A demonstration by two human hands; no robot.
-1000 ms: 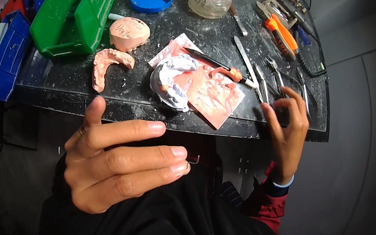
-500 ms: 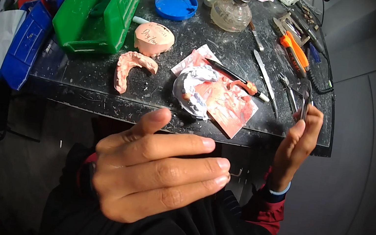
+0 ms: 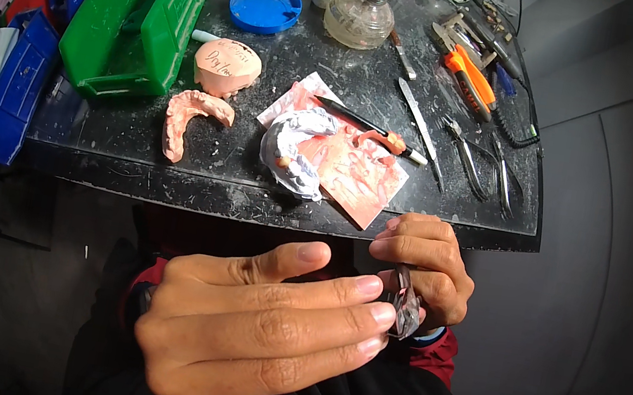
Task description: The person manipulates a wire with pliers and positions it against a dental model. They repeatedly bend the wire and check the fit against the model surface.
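Observation:
Over my lap, my right hand (image 3: 430,267) is closed around a small dark, shiny metal tool (image 3: 407,311). It is seen nearly end-on and its exact kind is unclear. My left hand (image 3: 261,330) has its fingers stretched out side by side and the thumb apart; its fingertips meet the tool's edge, and its palm side is hidden. Beyond them on the bench, a white dental cast (image 3: 289,147) rests on a pink-smeared card (image 3: 359,192). A black pen-like tool (image 3: 347,113) lies across the card, beside a pink-orange piece (image 3: 394,143).
Left of the card are a pink arch-shaped cast (image 3: 177,128), a pink cast block (image 3: 225,69) and a green bin (image 3: 166,47). A blue lid (image 3: 265,9) and glass burner (image 3: 359,21) stand behind. To the right lie a knife (image 3: 420,131), two pliers (image 3: 468,164) and orange-handled cutters (image 3: 470,81).
My right hand has come down and left from above the pliers, bringing the metal tool to my left fingertips. My left hand has dropped slightly, and the whole view has shifted a little.

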